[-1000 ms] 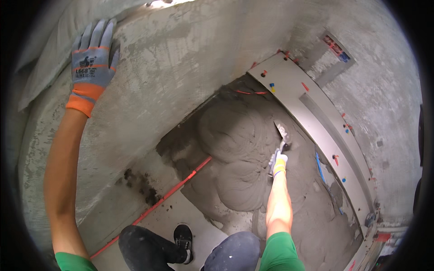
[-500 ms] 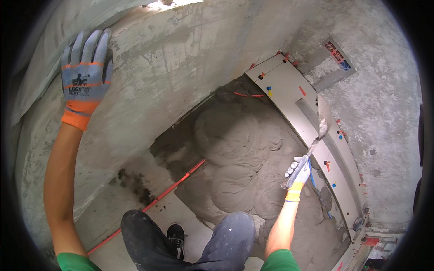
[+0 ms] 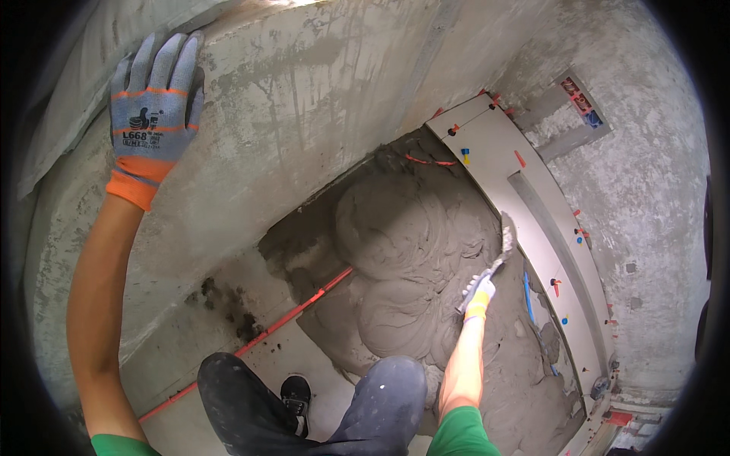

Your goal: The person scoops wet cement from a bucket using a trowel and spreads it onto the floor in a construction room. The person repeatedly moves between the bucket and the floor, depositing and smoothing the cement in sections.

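My left hand (image 3: 155, 106), in a grey and orange work glove, lies flat with fingers stretched out against the top of a rough concrete wall (image 3: 251, 144). In a pale glove, my right hand (image 3: 478, 289) grips the handle of a trowel (image 3: 508, 237) whose blade is caked with mortar. The blade stands at the inner edge of a row of light wall tiles (image 3: 544, 247); whether it touches them I cannot tell. Beneath the right hand spreads a bed of wet grey mortar (image 3: 403, 304), smeared in swirling folds.
Orange and blue tile clips (image 3: 555, 286) dot the tiles. A red pipe (image 3: 293, 314) runs over the pale floor into the mortar, and a blue pipe (image 3: 528, 296) sticks out near the tiles. A recessed box (image 3: 584, 106) with coloured pipe ends sits in the right wall.
My right hand has moved the trowel down and to the left, from over the tiles to the mortar's edge. My left hand stays on the wall; the view has shifted slightly.
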Demonstrator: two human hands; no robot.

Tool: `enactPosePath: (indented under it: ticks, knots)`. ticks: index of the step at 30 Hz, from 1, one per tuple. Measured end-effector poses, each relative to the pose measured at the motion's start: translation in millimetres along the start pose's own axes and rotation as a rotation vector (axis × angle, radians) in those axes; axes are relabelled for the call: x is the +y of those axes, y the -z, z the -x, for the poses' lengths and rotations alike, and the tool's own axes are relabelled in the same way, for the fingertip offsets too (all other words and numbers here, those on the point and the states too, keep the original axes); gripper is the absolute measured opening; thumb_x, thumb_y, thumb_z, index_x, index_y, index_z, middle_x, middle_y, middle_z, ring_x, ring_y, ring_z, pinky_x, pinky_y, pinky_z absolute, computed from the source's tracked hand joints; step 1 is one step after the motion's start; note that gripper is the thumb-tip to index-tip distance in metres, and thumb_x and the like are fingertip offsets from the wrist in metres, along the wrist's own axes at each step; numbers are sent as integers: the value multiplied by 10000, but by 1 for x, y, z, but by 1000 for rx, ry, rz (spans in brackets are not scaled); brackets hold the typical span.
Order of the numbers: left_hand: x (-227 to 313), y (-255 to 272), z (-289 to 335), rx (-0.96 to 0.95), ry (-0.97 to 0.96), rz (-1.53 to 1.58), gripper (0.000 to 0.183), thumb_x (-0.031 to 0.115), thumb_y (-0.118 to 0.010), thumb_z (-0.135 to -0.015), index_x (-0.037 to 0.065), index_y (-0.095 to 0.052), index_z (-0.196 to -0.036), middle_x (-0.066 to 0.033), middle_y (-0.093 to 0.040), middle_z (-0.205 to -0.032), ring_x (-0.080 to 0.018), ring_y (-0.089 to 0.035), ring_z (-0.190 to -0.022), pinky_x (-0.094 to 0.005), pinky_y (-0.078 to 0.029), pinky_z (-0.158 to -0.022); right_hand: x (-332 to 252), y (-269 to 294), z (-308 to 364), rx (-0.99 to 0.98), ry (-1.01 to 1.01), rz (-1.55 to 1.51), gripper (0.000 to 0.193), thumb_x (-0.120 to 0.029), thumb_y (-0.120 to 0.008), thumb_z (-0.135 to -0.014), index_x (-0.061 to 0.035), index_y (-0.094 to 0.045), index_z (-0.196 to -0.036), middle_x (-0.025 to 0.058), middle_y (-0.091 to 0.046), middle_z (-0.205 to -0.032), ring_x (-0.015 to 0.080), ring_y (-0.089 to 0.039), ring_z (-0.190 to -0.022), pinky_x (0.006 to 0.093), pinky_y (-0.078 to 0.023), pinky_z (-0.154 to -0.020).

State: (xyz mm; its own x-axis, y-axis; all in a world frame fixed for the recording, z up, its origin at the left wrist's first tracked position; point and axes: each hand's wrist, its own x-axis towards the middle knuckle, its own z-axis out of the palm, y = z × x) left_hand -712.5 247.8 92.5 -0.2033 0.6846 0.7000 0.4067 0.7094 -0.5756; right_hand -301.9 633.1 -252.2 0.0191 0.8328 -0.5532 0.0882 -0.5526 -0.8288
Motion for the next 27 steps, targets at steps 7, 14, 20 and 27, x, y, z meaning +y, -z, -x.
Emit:
enactPosePath:
  ticks: [7,14,20,27]
  knots:
    - [-1,-1,-1,3,0,-15,441,219,-572,-794,130,-486,-1217,-43,-499,-1186,-258,-443,-1121,-389,-358,-923,-51,25,34,-37,254,-132,367,-434,-461,-879,-72,-498,-829,20,-436,-542,154,-438,-382,307,-380,-319]
    - [1,-1,-1,38,-10,-26,435,223,-579,-781,126,-497,-1196,-44,-510,-1154,-248,-445,-1121,-394,-356,-926,17,-2,-33,130,231,504,431,-478,-468,-868,-84,-481,-694,-4,-422,-528,139,-421,-387,299,-340,-341]
    - [4,3,-5,-9,7,-41,461,199,-586,-777,118,-486,-1220,-60,-492,-1196,-256,-438,-1135,-392,-355,-942,-7,8,0,-58,-59,21,487,-541,-507,-825,-62,-484,-740,8,-408,-524,152,-403,-397,299,-321,-350]
    - [2,21,-7,75,9,-7,361,223,-519,-771,31,-551,-1075,-122,-527,-1088,-284,-459,-1079,-452,-346,-890,-67,3,113,-304,54,54,385,-447,-455,-870,-73,-513,-799,16,-457,-530,156,-431,-372,294,-370,-321]
